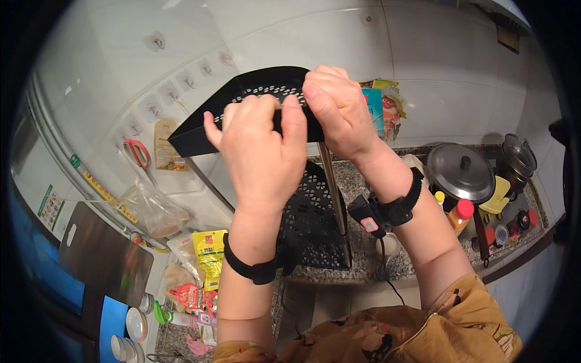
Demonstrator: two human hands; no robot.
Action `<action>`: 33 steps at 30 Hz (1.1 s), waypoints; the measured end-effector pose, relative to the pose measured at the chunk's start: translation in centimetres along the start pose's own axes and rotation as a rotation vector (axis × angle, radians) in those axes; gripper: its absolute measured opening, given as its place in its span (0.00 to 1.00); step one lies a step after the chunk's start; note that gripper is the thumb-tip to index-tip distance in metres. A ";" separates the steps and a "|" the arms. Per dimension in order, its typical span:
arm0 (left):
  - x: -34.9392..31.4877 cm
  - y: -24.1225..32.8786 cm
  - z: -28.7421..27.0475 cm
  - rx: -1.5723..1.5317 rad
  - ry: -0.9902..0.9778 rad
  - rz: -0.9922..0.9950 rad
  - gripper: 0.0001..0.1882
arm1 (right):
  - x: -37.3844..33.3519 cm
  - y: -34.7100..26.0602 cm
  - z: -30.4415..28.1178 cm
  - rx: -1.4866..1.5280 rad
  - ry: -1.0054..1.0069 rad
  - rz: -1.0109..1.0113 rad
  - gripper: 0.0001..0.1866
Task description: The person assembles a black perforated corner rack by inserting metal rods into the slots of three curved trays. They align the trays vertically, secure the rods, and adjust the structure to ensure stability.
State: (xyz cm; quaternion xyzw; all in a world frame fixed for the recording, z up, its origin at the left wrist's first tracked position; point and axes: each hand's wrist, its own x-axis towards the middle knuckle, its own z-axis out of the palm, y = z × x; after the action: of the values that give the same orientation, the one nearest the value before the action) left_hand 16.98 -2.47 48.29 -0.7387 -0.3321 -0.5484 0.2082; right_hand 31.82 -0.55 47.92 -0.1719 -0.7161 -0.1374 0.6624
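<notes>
A black two-tier corner shelf (206, 136) with perforated trays stands on the speckled counter by the corner of the tiled walls. Its lower tray (305, 227) shows between my forearms, joined to the upper one by a silvery post (328, 187). My left hand (260, 148) is closed over the upper tray's front rim, little finger sticking out to the side. At the same tray's right corner, my right hand (342, 115) is wrapped round the rim. The fingertips of both hands are partly hidden.
Behind my right hand lean colourful packets (375, 112). Right, a lidded pan (461, 172) stands near a red-capped bottle (461, 215) and jars. Left are red scissors (138, 154), a plastic bag (154, 209), a yellow packet (210, 257) and bowls (137, 323). A cable (387, 272) hangs from my right wrist.
</notes>
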 end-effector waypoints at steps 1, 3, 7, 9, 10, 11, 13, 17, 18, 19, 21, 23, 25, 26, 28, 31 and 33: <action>-0.1 -0.3 0.4 0.005 0.043 0.007 0.19 | -0.1 -0.1 0.1 -0.002 0.007 0.004 0.19; -0.2 -0.7 1.1 0.009 0.101 0.028 0.19 | -0.3 0.1 0.2 -0.010 0.013 0.004 0.19; -0.1 -1.0 1.9 0.001 0.110 0.030 0.19 | -0.5 0.4 0.3 0.005 0.073 0.020 0.20; -0.3 -1.0 2.1 0.003 0.136 0.028 0.19 | -0.5 0.2 0.4 0.015 0.070 0.038 0.20; -0.2 -0.9 2.2 0.002 0.136 0.034 0.18 | -0.6 0.2 0.4 0.022 0.069 0.049 0.20; -0.2 -1.0 2.2 0.001 0.143 0.034 0.18 | -0.6 0.3 0.4 0.020 0.066 0.048 0.20; -0.4 -1.1 2.6 0.000 0.136 0.025 0.19 | -0.7 0.3 0.5 0.024 0.058 0.047 0.19; -0.2 -0.9 2.5 0.072 0.161 0.083 0.19 | -0.4 0.4 0.0 -0.054 0.062 -0.008 0.16; -0.1 -0.6 1.9 0.063 0.136 0.095 0.17 | -0.3 0.4 -0.2 -0.059 0.055 -0.020 0.16; -0.6 -0.3 0.7 0.046 -0.002 0.063 0.15 | 0.1 0.1 -0.6 -0.064 0.048 -0.033 0.17; -2.3 1.2 0.2 0.004 0.093 0.074 0.30 | -0.1 -0.9 -2.0 -0.141 0.023 -0.051 0.17; -5.1 2.3 -1.3 -0.009 0.025 0.017 0.46 | -0.1 -2.4 -2.0 -0.244 0.045 -0.078 0.17; -8.1 3.8 -2.4 -0.180 -0.071 -0.066 0.49 | -0.3 -3.6 -0.7 -0.457 0.057 -0.089 0.16; -9.3 3.8 -2.8 -0.201 -0.107 -0.079 0.50 | -0.1 -4.9 0.3 -0.524 0.043 -0.099 0.16; -10.9 3.5 -2.4 -0.316 -0.128 -0.189 0.51 | 0.3 -6.4 1.8 -0.565 0.010 -0.142 0.16; -11.3 -0.3 -2.0 -0.319 -0.114 -0.340 0.43 | 0.5 -7.0 2.5 -0.295 0.003 -0.204 0.16; -11.5 -2.9 -2.6 -0.432 -0.149 -0.332 0.41 | 1.3 -5.8 1.0 -0.303 -0.044 -0.201 0.14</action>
State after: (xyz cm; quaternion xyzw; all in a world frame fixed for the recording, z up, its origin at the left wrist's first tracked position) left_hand 11.12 -5.28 38.07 -0.7396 -0.3386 -0.5772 -0.0717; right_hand 28.29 -5.30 49.32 -0.2002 -0.7153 -0.3052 0.5959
